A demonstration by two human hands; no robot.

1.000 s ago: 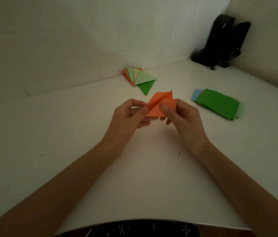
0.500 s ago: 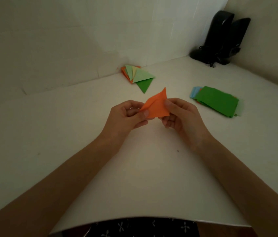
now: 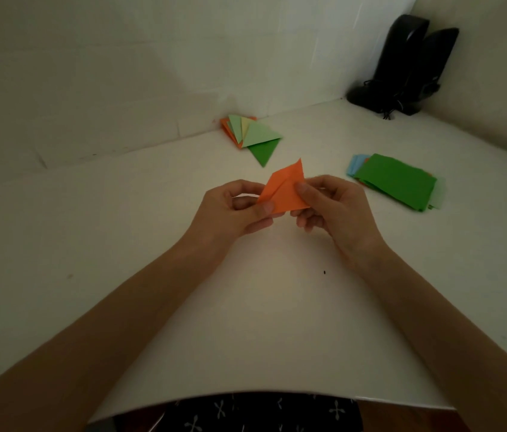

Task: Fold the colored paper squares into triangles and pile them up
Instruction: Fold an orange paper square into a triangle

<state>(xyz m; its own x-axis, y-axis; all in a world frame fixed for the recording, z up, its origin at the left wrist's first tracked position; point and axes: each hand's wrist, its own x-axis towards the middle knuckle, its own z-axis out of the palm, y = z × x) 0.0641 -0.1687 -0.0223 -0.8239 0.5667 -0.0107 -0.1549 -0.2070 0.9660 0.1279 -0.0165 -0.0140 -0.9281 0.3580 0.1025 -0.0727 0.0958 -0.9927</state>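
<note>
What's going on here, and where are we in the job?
A person holds an orange paper just above the white table. The left hand pinches its near-left corner and the right hand pinches its right side. The sheet is partly folded, with a crease showing. A pile of finished triangles lies by the back wall. A stack of unfolded squares, green on top, sits to the right.

One wide-angle camera (the only view) sat on the person's head above the near edge of the white matte tabletop point(image 3: 121, 244) and looked forward and down toward its far side, close over the left hand point(image 3: 227, 213) and right hand point(image 3: 339, 210) pinching a folded orange paper sheet point(image 3: 283, 194).
</note>
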